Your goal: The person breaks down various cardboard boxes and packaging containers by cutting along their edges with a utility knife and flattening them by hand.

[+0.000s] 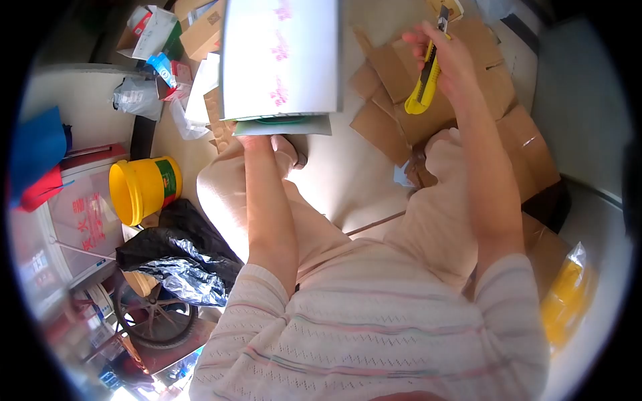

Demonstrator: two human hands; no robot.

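Observation:
Between the fingers of my right hand is a yellow box cutter, held upright with its metal end toward the top. My left hand is under the lower left edge of a white box with pink printed marks; most of its fingers are hidden behind the box. A grey-green flap shows along the box's lower edge. Right of the box, flattened brown cardboard lies on the floor beneath my right hand.
A yellow bucket lies tilted at the left, above a black plastic bag and a wheel. Small cartons and a grey plastic bag are at the upper left. Yellow wrapped material is at the lower right.

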